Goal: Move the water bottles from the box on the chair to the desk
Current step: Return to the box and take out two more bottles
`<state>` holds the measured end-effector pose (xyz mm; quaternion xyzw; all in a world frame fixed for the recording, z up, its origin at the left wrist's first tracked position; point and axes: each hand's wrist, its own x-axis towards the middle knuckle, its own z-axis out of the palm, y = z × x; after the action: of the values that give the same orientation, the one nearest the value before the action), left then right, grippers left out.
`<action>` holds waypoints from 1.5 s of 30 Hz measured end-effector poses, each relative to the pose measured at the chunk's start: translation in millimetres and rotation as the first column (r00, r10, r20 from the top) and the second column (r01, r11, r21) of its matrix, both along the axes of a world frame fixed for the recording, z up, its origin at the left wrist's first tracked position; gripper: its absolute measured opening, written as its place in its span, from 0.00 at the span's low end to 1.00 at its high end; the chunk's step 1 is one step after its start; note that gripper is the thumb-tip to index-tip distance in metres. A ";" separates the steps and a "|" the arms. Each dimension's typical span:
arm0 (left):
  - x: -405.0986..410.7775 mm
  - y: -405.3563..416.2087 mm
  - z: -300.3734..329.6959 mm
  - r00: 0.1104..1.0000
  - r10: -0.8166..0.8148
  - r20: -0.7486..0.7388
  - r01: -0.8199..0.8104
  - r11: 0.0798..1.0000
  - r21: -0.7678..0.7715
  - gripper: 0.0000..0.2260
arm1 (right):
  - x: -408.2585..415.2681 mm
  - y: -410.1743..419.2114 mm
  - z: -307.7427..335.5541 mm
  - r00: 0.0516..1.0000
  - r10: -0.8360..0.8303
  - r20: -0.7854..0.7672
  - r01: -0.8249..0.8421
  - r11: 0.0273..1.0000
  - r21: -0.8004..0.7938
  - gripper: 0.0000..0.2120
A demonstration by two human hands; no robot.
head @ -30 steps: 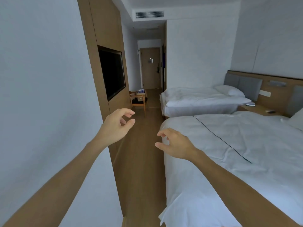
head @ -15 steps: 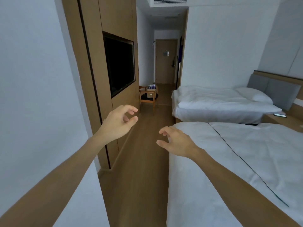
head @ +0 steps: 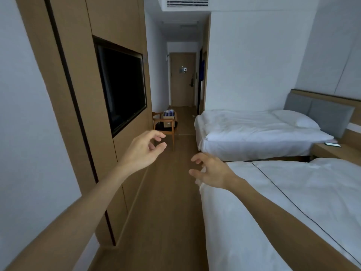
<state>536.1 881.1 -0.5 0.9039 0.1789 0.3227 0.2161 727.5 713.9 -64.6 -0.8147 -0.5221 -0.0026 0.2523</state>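
Water bottles with blue labels (head: 168, 113) stand packed in a small brown cardboard box (head: 168, 122), which sits on the seat of a wooden armchair (head: 164, 128) far down the room, against the left wall beyond the black wall-mounted television (head: 122, 86). We cannot count the bottles at this range; only their tops and labels show above the box's rim. We hold both arms out in front of us over the wooden floor. Our left hand (head: 143, 149) is empty, its fingers loosely curled and apart from the thumb. Our right hand (head: 212, 172) is also empty, fingers slightly bent and spread, hovering at the corner of the near white bed (head: 293, 202). A second white bed (head: 254, 132) lies beyond, across the aisle from the chair.
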 end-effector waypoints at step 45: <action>654.2 688.7 -13.1 0.999 -0.023 0.042 0.022 0.999 0.031 0.12 | 656.8 666.5 -6.1 0.999 -0.027 0.032 0.027 1.000 -0.004 0.19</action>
<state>1190.3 1569.8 -13.5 0.9020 0.1590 0.3422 0.2098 1384.4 1380.4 -70.7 -0.8220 -0.5152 -0.0181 0.2421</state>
